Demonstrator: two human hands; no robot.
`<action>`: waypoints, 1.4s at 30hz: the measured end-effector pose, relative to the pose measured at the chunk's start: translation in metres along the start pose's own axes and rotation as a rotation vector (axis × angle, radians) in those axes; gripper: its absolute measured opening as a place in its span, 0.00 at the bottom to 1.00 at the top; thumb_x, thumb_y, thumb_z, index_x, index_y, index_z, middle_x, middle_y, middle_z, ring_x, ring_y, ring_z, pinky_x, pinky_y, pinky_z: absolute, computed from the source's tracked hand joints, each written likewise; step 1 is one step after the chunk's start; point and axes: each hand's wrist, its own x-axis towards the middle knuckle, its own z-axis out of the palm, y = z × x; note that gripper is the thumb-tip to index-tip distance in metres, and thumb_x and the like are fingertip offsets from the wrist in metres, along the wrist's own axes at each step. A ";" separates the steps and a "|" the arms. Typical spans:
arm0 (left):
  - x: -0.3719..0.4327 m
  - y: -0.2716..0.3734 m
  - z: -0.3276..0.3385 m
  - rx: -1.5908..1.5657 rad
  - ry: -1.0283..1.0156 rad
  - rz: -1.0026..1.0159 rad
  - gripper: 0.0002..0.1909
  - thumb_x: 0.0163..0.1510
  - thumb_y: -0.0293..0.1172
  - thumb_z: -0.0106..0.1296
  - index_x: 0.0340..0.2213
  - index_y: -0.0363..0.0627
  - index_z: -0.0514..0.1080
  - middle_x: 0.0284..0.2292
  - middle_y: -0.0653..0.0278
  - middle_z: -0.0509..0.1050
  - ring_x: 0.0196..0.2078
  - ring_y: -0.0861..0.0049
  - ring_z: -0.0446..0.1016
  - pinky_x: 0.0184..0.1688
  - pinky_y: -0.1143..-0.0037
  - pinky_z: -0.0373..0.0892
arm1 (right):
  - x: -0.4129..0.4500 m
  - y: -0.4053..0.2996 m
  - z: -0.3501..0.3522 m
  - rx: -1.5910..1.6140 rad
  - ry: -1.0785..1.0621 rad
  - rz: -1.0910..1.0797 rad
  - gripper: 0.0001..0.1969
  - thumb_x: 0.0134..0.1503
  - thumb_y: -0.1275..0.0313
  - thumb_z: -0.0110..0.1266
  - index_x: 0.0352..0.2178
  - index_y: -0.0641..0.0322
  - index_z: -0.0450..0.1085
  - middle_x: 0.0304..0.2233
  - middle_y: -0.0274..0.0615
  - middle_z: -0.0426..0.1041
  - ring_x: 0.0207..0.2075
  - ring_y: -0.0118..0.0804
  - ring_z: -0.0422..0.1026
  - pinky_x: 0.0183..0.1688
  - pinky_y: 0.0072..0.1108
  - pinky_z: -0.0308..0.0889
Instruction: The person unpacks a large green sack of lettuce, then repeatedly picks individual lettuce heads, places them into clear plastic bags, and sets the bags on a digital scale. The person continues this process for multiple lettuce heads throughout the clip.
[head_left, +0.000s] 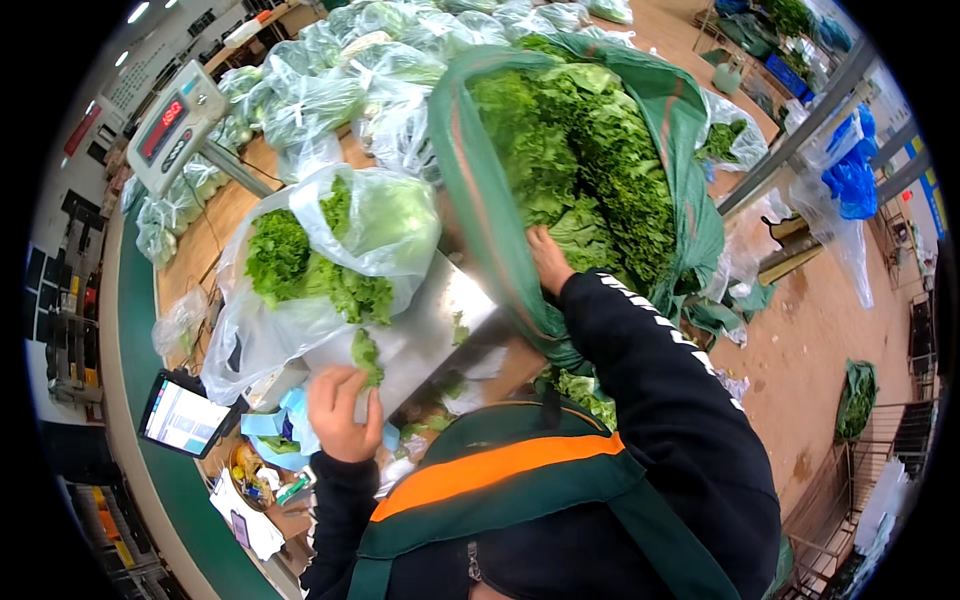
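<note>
My right hand (549, 259) reaches into a large green woven sack (480, 187) and touches the leafy lettuce (592, 150) that fills it; its fingertips are partly hidden among the leaves. Over the near edge of the metal weighing platform (427, 345), my left hand (345, 412) hangs with fingers apart, beside a small loose lettuce leaf (367, 358). A clear plastic bag (262, 337) lies on the platform, its mouth open, with green lettuce (281, 255) inside. The scale's display head (176, 127) stands on a metal post at the upper left, its red digits lit.
Many plastic-bagged vegetables (307, 97) cover the far wooden table. A tablet screen (186, 414) and a basket of small items (251, 472) sit at the lower left. Blue plastic bags (855, 165) hang from a metal frame (802, 124) on the right. Leaf scraps lie near my apron.
</note>
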 end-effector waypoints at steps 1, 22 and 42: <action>-0.010 0.000 0.016 -0.070 -0.044 -0.115 0.13 0.45 0.23 0.57 0.36 0.37 0.74 0.39 0.51 0.73 0.44 0.54 0.73 0.51 0.63 0.69 | 0.006 -0.004 0.010 0.038 -0.005 0.030 0.20 0.55 0.63 0.47 0.45 0.60 0.76 0.47 0.45 0.70 0.57 0.46 0.61 0.61 0.43 0.53; -0.026 0.029 0.105 -0.523 -0.726 -0.102 0.17 0.51 0.25 0.60 0.44 0.43 0.73 0.45 0.57 0.71 0.38 0.64 0.77 0.39 0.73 0.73 | -0.107 0.115 -0.051 0.883 0.516 0.304 0.25 0.38 0.75 0.61 0.43 0.60 0.68 0.50 0.53 0.66 0.48 0.54 0.66 0.48 0.36 0.64; 0.060 0.142 0.217 -2.389 -0.602 -0.814 0.36 0.65 0.55 0.38 0.65 0.44 0.54 0.63 0.54 0.60 0.63 0.53 0.61 0.66 0.54 0.56 | -0.354 0.105 -0.173 1.314 0.584 0.794 0.29 0.37 0.91 0.49 0.45 0.66 0.73 0.39 0.51 0.76 0.41 0.53 0.76 0.42 0.28 0.72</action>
